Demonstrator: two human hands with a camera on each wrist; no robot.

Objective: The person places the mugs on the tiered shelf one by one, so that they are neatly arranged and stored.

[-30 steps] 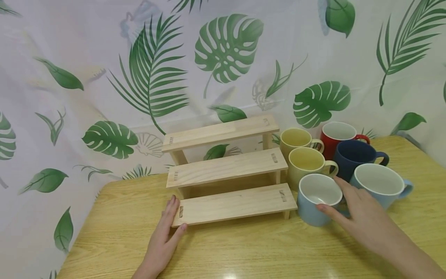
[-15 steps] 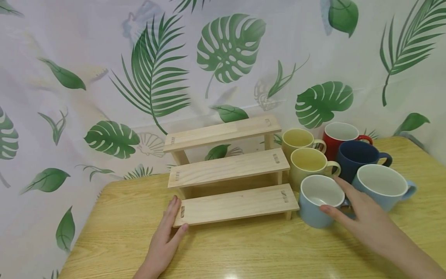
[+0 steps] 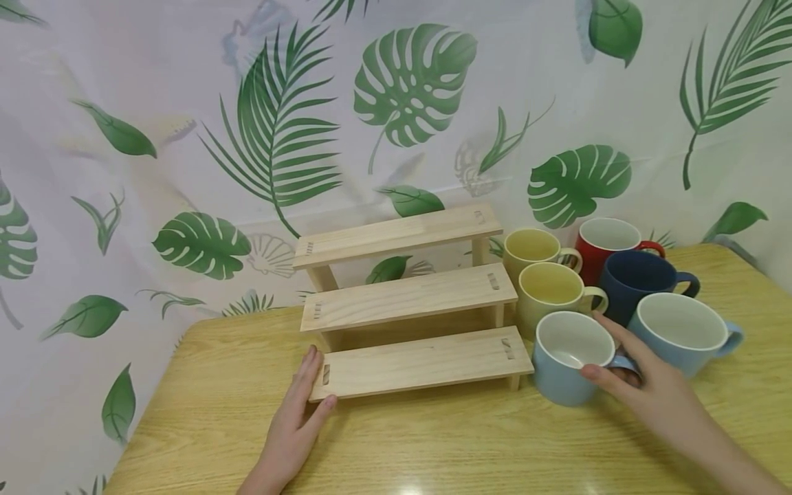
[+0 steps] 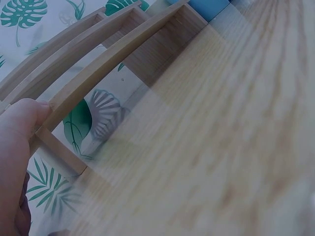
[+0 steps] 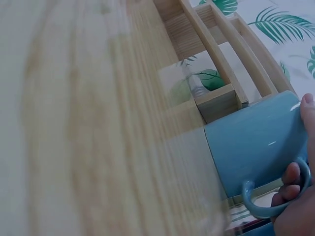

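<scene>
A three-tier wooden display shelf stands on the table. My left hand holds the left end of its lowest step, thumb at the front edge and fingers along the side. In the left wrist view the thumb lies against the plank's edge. Upright by the shelf's right end is a light blue mug with a white inside. My right hand grips this mug, thumb near the rim. In the right wrist view, fingertips show curled through the mug's handle.
Two yellow mugs stand behind the held mug, close to the shelf. A red mug, a dark blue mug and a second light blue mug crowd the right side. A leaf-patterned cloth hangs behind the table.
My right hand has shifted slightly at the light blue mug, and more of its handle now shows between thumb and fingers. The left hand stays at the shelf. The head view has drifted slightly.
</scene>
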